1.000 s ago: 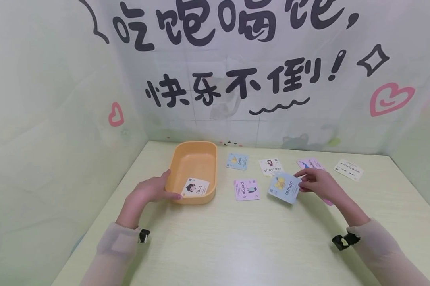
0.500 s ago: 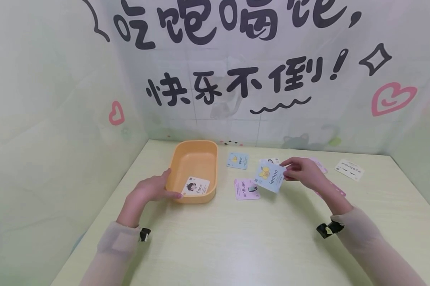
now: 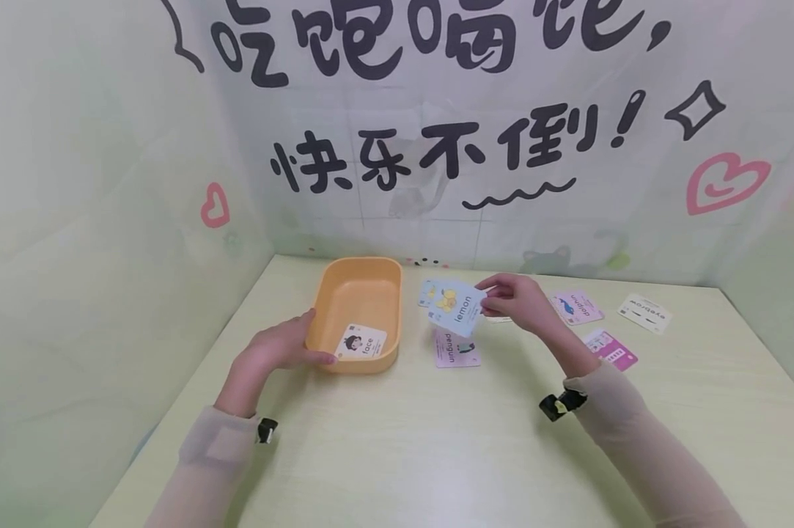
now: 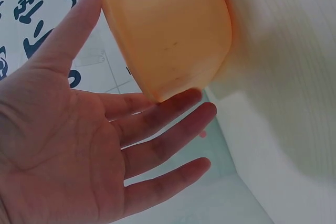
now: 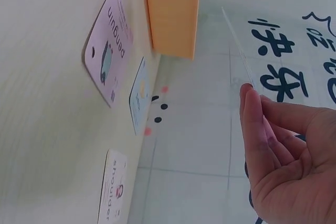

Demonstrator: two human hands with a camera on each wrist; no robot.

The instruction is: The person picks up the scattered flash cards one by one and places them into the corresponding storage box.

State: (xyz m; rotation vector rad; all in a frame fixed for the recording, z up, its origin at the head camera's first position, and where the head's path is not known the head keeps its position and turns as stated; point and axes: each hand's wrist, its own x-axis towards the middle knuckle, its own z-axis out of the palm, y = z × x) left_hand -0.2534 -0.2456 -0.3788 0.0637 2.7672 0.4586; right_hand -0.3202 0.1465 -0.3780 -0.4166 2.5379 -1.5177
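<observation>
My right hand (image 3: 517, 299) pinches a blue lemon card (image 3: 456, 308) by its right edge, raised above the table. The card overlaps the pear card (image 3: 427, 293) and the top of the penguin card (image 3: 456, 353) in the head view. Seen from the right wrist, the lemon card (image 5: 236, 45) is nearly edge-on between thumb and fingers. My left hand (image 3: 279, 346) holds the orange tray (image 3: 398, 308) at its near left side, thumb at the rim. Against the tray's outer wall (image 4: 168, 35) lie some fingers; others stretch past it. Inside the tray is a face card (image 3: 362, 342).
To the right lie a dolphin card (image 3: 578, 306), an eyebrow card (image 3: 644, 314) and a pink card (image 3: 611, 350). The shoulder card (image 5: 113, 187) sits behind my right hand. A printed wall sheet (image 3: 403, 235) borders the table (image 3: 397, 447) at the back.
My right hand has carried the lemon card leftward, from near the dolphin card to above the pear and penguin cards. My left hand and the tray stay in place.
</observation>
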